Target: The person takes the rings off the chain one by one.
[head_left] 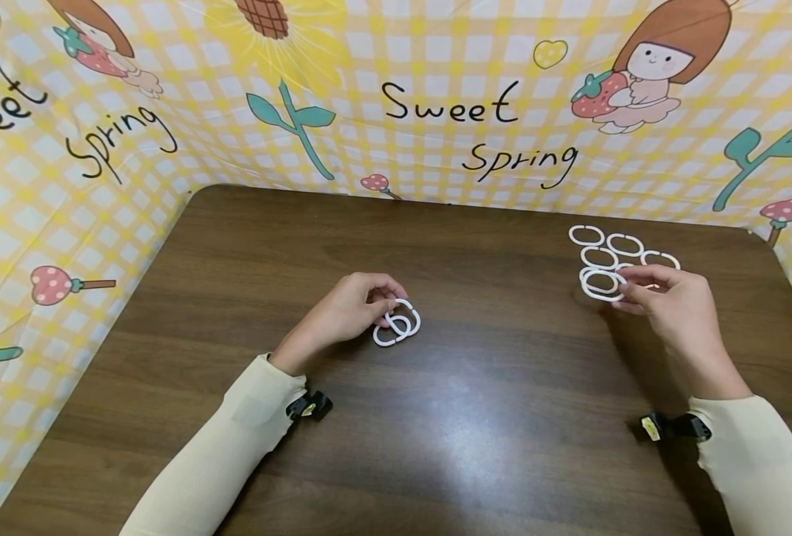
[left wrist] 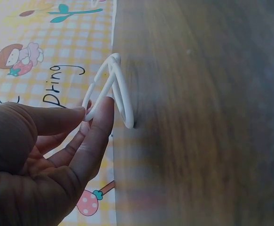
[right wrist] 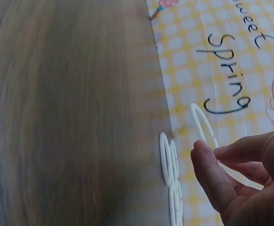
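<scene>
My left hand [head_left: 349, 309] pinches a white ring [head_left: 416, 320] with a small gap in it between thumb and fingers. Linked through it hangs a second white ring [head_left: 381, 342], low against the table in the left wrist view. Over on the right, my right hand [head_left: 687, 316] holds another white ring [right wrist: 194, 107] between thumb and index finger, raised above the tabletop. Beneath and behind it lies a group of several loose white rings [head_left: 586, 227], some partly covered by the fingers.
The dark wooden table [head_left: 490, 357] reaches back to a yellow checked cloth [head_left: 436, 45] printed with flowers and figures, which stands along its rear and left edges. Small black devices [head_left: 310, 406] are strapped at both wrists over light sleeves.
</scene>
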Action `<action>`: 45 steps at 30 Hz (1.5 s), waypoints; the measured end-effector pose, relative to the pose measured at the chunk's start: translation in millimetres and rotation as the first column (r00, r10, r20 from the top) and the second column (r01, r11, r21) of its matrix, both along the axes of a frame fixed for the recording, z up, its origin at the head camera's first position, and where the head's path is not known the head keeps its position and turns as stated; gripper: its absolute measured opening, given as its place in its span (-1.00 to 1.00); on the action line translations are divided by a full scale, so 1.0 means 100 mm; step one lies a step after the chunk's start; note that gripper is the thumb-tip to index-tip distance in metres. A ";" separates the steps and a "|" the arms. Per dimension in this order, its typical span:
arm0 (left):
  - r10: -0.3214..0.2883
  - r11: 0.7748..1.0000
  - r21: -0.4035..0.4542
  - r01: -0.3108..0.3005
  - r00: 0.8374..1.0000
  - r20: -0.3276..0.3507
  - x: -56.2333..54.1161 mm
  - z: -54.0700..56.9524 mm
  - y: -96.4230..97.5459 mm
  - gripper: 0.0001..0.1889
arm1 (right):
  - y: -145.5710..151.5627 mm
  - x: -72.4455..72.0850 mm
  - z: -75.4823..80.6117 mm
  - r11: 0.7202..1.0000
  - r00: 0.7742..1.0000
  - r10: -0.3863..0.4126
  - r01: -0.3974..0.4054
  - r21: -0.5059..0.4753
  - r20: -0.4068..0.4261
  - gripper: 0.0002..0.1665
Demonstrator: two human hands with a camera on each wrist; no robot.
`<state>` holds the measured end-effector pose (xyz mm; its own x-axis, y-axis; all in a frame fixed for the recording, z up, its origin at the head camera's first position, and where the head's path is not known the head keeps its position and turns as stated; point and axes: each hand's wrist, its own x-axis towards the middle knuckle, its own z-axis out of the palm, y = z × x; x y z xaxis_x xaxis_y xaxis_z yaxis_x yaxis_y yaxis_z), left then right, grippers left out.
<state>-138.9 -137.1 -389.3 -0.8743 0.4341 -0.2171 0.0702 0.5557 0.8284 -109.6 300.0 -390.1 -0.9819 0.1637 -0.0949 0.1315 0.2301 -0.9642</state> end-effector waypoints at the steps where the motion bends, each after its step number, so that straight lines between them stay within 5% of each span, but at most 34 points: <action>1: 0.000 1.000 -0.001 0.000 1.000 -0.001 0.00 0.00 0.00 -0.83 | 0.03 0.00 -0.01 1.000 1.000 -0.006 0.006 -0.015 0.008 -0.59; 8: 0.002 1.000 -0.003 -0.002 1.000 -0.006 0.00 0.00 0.00 -0.83 | 0.21 0.03 -0.05 0.995 0.997 -0.047 0.052 -0.091 0.055 -0.53; 36: 0.000 1.000 -0.022 -0.001 1.000 -0.030 0.01 -0.01 0.00 -0.84 | 0.41 0.02 -0.16 0.993 0.982 -0.091 0.103 -0.063 0.167 -0.47; 45: -0.001 1.000 -0.015 0.001 1.000 -0.011 0.01 -0.02 0.01 -0.82 | 0.41 0.00 -0.16 0.994 0.977 -0.099 0.089 0.061 0.190 -0.47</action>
